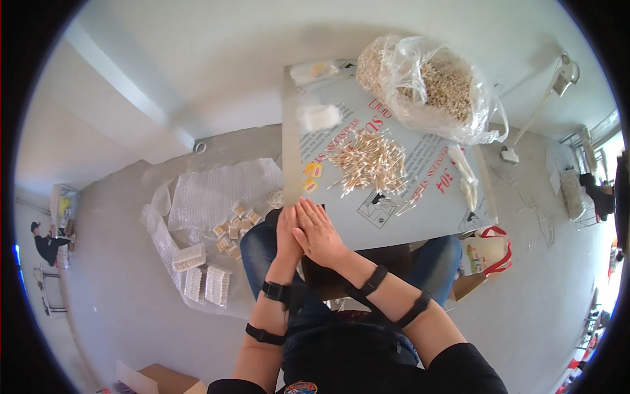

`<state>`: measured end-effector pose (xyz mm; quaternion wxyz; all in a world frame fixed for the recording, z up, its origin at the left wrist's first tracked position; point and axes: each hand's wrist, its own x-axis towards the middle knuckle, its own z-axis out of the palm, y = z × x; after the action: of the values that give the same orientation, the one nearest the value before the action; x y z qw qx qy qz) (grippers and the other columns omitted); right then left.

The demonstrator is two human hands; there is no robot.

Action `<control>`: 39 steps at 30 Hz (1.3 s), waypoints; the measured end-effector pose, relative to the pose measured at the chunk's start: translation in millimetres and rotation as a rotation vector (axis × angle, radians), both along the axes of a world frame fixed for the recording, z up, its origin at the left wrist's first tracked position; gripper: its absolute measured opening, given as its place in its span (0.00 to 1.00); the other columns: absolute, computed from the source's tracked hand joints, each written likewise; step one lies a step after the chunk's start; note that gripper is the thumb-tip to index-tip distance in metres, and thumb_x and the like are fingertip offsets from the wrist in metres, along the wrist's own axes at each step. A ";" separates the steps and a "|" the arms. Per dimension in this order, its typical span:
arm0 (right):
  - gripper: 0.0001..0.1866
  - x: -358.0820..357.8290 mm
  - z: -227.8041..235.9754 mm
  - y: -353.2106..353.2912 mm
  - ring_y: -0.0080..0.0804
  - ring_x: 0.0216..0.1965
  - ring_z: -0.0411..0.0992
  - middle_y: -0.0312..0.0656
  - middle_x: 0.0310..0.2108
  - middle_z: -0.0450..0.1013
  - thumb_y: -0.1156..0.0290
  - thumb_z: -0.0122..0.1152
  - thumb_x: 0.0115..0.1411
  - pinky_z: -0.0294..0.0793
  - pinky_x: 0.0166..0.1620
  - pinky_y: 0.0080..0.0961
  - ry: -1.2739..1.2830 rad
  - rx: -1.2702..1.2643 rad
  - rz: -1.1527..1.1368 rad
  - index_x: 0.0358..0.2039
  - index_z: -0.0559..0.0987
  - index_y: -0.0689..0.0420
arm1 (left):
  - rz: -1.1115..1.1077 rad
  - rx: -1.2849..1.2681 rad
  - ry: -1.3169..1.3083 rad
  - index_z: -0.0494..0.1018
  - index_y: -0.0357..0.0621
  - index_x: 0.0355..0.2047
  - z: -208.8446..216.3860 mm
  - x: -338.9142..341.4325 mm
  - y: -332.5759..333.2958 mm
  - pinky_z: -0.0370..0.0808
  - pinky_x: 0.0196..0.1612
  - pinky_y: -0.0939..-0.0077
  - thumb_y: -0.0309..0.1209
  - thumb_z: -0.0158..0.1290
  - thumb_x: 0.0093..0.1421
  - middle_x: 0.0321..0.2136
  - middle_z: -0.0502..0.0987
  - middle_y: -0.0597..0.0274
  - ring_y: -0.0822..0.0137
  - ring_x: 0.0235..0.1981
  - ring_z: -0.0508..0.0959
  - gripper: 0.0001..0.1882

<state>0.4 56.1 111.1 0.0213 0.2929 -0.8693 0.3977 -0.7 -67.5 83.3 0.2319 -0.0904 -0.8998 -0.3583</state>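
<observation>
At the near left corner of the metal-topped table (420, 220), my two hands are pressed together. My right hand (319, 235) lies across my left hand (289, 233), fingers stretched out. The left fingers look straight too, though the right hand partly covers them. Whether anything lies between the palms is hidden. Small yellow cards (313, 170) lie just beyond my fingertips. Farther right a loose pile of cotton swabs (371, 161) spreads over the tabletop. Behind it stands a clear plastic bag (446, 92) full of more swabs.
A white stack (321, 117) and crumpled white plastic (466, 177) lie on the table. On the floor at left, bubble wrap (216, 190) bears several small boxes (235, 228) and white ridged packs (217, 285). A red-handled bag (487, 255) stands right; a person (49, 243) sits far left.
</observation>
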 end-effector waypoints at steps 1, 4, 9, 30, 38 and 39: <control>0.31 2.7 4.4 14.9 0.53 0.69 0.49 0.59 0.66 0.52 0.57 0.43 0.68 0.46 0.69 0.46 0.021 0.036 -0.039 0.63 0.59 0.69 | -0.037 0.036 0.021 0.67 0.36 0.43 -1.9 -0.8 13.1 0.71 0.40 0.54 0.30 0.52 0.56 0.35 0.71 0.44 0.43 0.38 0.72 0.16; 0.29 10.2 13.1 53.2 0.55 0.67 0.52 0.58 0.65 0.55 0.59 0.45 0.68 0.49 0.68 0.47 0.103 0.071 -0.110 0.62 0.63 0.66 | -0.082 0.211 -0.015 0.66 0.35 0.39 3.4 -1.1 56.3 0.70 0.38 0.53 0.29 0.53 0.56 0.33 0.71 0.43 0.42 0.37 0.72 0.14; 0.24 23.4 6.5 84.3 0.55 0.66 0.54 0.56 0.63 0.59 0.62 0.45 0.67 0.51 0.67 0.47 0.024 0.022 -0.231 0.58 0.69 0.63 | -0.113 0.166 -0.086 0.66 0.34 0.35 7.5 6.8 94.4 0.70 0.38 0.52 0.29 0.53 0.54 0.33 0.72 0.43 0.42 0.36 0.73 0.12; 0.05 10.0 -6.0 108.9 0.50 0.37 0.74 0.49 0.34 0.75 0.72 0.58 0.58 0.73 0.39 0.37 -0.265 -0.187 -0.322 0.32 0.79 0.59 | -0.060 0.352 -0.562 0.61 0.34 0.42 -5.8 23.5 82.2 0.74 0.39 0.66 0.29 0.63 0.53 0.32 0.72 0.50 0.56 0.35 0.76 0.24; 0.04 6.2 -16.6 103.4 0.34 0.29 0.74 0.43 0.29 0.76 0.73 0.61 0.59 0.72 0.33 0.29 -0.304 -0.349 -0.430 0.32 0.79 0.60 | -0.190 1.152 -0.784 0.70 0.39 0.42 -9.3 16.1 79.3 0.74 0.39 0.82 0.28 0.56 0.63 0.33 0.76 0.66 0.77 0.34 0.76 0.10; 0.04 6.1 -20.0 102.7 0.34 0.29 0.74 0.43 0.29 0.76 0.73 0.61 0.59 0.72 0.33 0.29 -0.306 -0.350 -0.430 0.32 0.79 0.60 | -0.193 1.213 -0.704 0.72 0.40 0.40 -10.7 16.1 82.1 0.74 0.39 0.83 0.27 0.56 0.63 0.33 0.76 0.66 0.78 0.34 0.76 0.07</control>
<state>6.6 158.8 91.2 0.0238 0.0308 -0.8229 0.5669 15.4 14.6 72.6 -0.0961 0.0964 -0.5509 -0.8234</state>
